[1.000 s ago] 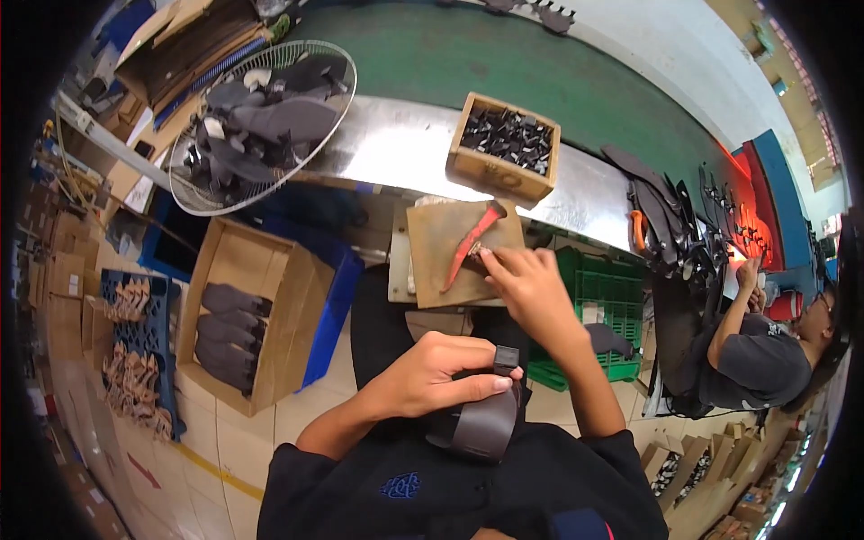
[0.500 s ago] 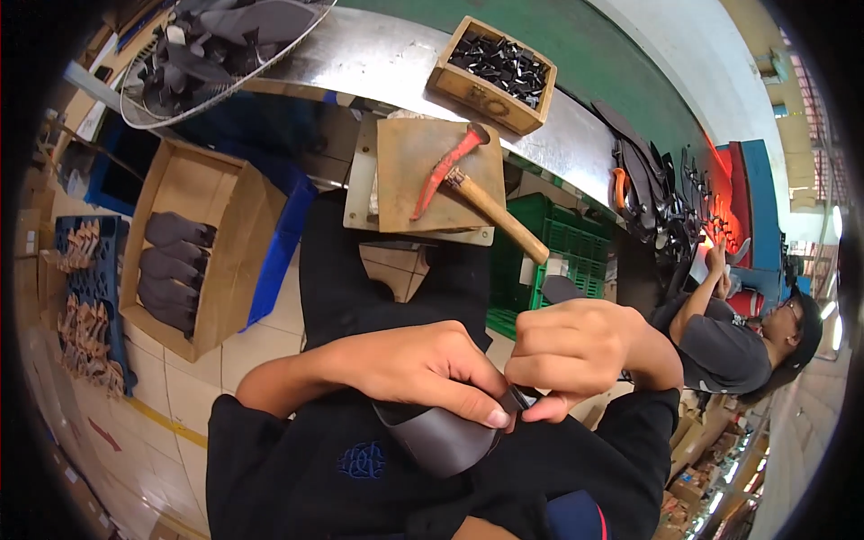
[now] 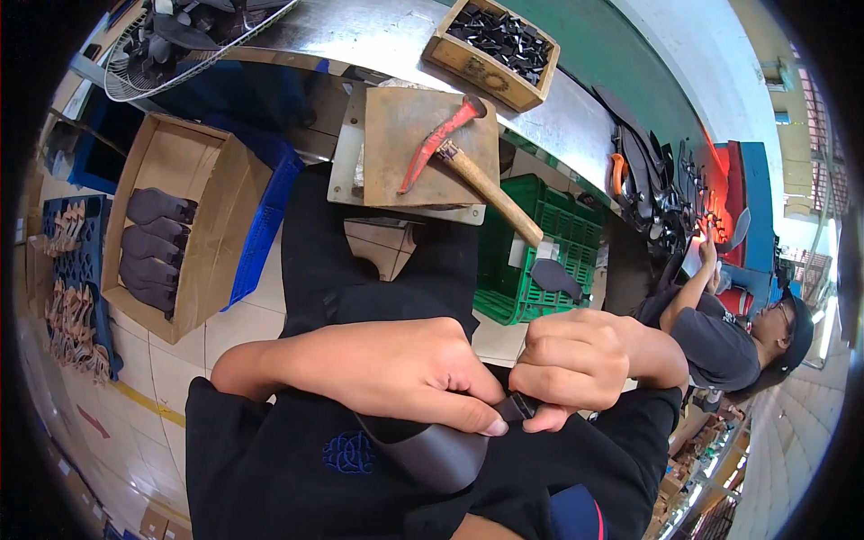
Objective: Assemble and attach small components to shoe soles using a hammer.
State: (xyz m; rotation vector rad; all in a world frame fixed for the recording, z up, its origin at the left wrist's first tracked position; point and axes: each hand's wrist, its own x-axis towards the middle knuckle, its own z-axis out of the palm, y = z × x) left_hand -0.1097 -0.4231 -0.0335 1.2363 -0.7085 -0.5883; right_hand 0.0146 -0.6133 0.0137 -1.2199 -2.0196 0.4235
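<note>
- Dark brown and smooth, the curved piece (image 3: 445, 454) is held low, before the front of the black shirt (image 3: 270, 468).
- By the left hand (image 3: 405, 373) it is gripped from above, with the thumb laid near the narrow end; the undersides of the fingers are hidden.
- By the right hand (image 3: 576, 364) a small black part (image 3: 522, 407) is pinched at that narrow end, the fingers curled in and no gap showing at the pinch; whether the part is seated or only pressed there cannot be told.
- Both hands are best placed close together, so that the narrow end is steadied right beside the pinch and is not bent.
- Pressure should be applied evenly and in line with the end, and the part should be checked for tilt before the pinch is eased.
- Smooth faces are best gripped lightly, since scuffing or creasing seems a risk.
- The red-headed hammer (image 3: 441, 144) is laid on the brown board (image 3: 387, 121), touched by neither hand; it can be left there while both are occupied.
- More small black pieces are held in the wooden box (image 3: 477, 76) on the metal bench (image 3: 360, 36).
</note>
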